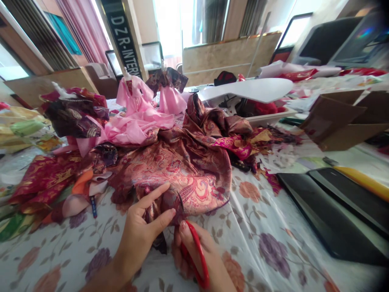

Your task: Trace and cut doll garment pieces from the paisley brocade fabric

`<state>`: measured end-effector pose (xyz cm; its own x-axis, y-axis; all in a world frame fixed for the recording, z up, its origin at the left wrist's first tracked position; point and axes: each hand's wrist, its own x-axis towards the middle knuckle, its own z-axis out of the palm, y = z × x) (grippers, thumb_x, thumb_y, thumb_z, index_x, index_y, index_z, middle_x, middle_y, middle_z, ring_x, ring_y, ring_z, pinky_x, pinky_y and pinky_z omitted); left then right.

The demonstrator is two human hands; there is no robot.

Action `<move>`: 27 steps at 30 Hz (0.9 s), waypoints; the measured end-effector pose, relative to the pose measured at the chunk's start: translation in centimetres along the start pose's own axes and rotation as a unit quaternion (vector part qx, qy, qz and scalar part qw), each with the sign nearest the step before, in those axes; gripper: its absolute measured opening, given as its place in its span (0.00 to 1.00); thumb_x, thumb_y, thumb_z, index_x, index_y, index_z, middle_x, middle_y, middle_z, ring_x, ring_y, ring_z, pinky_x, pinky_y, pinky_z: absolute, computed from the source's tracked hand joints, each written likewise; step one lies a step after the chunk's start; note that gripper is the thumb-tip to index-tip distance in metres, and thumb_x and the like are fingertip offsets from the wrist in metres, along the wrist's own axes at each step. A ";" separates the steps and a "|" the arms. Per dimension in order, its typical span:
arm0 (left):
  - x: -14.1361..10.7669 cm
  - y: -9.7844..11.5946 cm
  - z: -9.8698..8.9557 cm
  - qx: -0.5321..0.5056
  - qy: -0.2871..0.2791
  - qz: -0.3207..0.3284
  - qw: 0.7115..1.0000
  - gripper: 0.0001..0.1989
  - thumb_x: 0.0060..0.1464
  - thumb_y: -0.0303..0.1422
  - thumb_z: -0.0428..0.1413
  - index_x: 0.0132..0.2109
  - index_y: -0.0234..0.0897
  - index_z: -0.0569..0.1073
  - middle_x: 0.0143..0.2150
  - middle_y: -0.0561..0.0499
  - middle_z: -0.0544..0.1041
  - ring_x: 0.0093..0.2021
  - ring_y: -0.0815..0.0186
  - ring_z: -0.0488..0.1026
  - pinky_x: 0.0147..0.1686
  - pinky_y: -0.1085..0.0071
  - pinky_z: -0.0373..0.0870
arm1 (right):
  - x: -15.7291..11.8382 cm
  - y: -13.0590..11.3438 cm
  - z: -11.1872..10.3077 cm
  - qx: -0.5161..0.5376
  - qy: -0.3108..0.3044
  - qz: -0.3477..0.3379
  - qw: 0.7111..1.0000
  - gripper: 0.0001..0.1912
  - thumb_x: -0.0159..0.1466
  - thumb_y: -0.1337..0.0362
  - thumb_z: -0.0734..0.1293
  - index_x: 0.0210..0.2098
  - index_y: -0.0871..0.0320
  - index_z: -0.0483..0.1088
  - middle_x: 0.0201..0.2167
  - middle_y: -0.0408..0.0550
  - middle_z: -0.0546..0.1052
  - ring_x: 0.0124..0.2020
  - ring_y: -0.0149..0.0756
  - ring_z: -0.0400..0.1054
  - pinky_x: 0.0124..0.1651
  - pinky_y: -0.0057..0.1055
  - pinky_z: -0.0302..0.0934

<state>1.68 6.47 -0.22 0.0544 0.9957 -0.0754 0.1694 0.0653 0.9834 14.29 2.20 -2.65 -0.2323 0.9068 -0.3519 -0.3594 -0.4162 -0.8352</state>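
A large reddish-brown paisley cloth [194,178] lies bunched on the flowered table cover [249,243]. My left hand [146,223] rests on its near edge, thumb and index finger spread, with a fold of fabric below them; its other fingers are hidden. My right hand [197,251] is closed around red-handled scissors [202,253], just right of my left thumb. The blades are mostly hidden at the cloth's edge. A dark scrap [160,243] hangs below my left hand.
Small pink dresses [133,97] stand on forms behind the cloth. Magenta brocade [45,178] and a blue pen-like item [93,207] lie left. A black tablet-like slab [322,215] and a cardboard box [340,121] are at right.
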 end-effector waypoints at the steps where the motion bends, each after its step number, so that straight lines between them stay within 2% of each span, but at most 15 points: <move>1: 0.0 0.0 0.0 -0.004 -0.001 -0.001 1.000 0.26 0.49 0.36 0.63 0.56 0.47 0.72 0.24 0.59 0.59 0.24 0.75 0.55 0.23 0.82 0.57 | 0.0 0.1 0.0 -0.002 -0.001 -0.001 1.000 0.33 0.50 0.30 0.61 0.25 0.57 0.59 0.11 0.36 0.62 0.10 0.21 0.48 0.14 0.21 0.43; 6: 0.0 0.3 0.0 0.000 0.003 0.001 1.000 0.26 0.48 0.36 0.64 0.55 0.46 0.72 0.24 0.59 0.63 0.24 0.75 0.57 0.24 0.82 0.60 | -0.2 0.3 -0.1 -0.001 0.002 -0.020 1.000 0.32 0.52 0.31 0.60 0.25 0.56 0.57 0.10 0.34 0.58 0.10 0.21 0.47 0.14 0.21 0.41; 11: 0.0 0.6 -0.1 0.008 0.001 0.005 1.000 0.29 0.47 0.37 0.64 0.57 0.46 0.71 0.31 0.56 0.72 0.29 0.72 0.67 0.33 0.79 0.67 | -0.4 0.5 -0.1 -0.010 0.013 -0.024 1.000 0.32 0.53 0.32 0.60 0.23 0.56 0.55 0.10 0.35 0.59 0.11 0.20 0.46 0.15 0.21 0.39; 14: 0.0 0.8 -0.1 0.022 0.011 0.013 1.000 0.32 0.47 0.36 0.64 0.60 0.47 0.68 0.33 0.55 0.74 0.32 0.69 0.69 0.34 0.77 0.69 | -0.2 0.5 -0.1 -0.040 0.019 -0.022 0.999 0.33 0.52 0.30 0.59 0.21 0.56 0.57 0.08 0.36 0.58 0.10 0.21 0.46 0.15 0.23 0.40; 23: 0.0 1.6 0.2 0.027 0.009 0.026 0.999 0.34 0.46 0.34 0.63 0.62 0.47 0.65 0.30 0.57 0.70 0.26 0.72 0.62 0.27 0.79 0.65 | -1.7 -1.9 -0.5 -0.091 0.029 0.020 0.995 0.35 0.50 0.29 0.59 0.22 0.58 0.60 0.13 0.38 0.59 0.16 0.24 0.49 0.19 0.25 0.40; 27: 0.2 1.7 0.2 0.027 0.014 0.020 0.999 0.30 0.46 0.34 0.62 0.59 0.45 0.69 0.25 0.58 0.65 0.23 0.73 0.58 0.23 0.80 0.61 | -2.1 -2.5 -0.7 -0.113 0.029 0.037 0.993 0.33 0.53 0.31 0.60 0.23 0.58 0.62 0.14 0.39 0.60 0.16 0.25 0.49 0.19 0.26 0.38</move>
<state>2.14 6.82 1.44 0.0345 0.9989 -0.0318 0.2198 0.0235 0.9753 16.32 1.39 -0.17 -0.1950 0.8797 -0.4337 -0.1308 -0.4615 -0.8774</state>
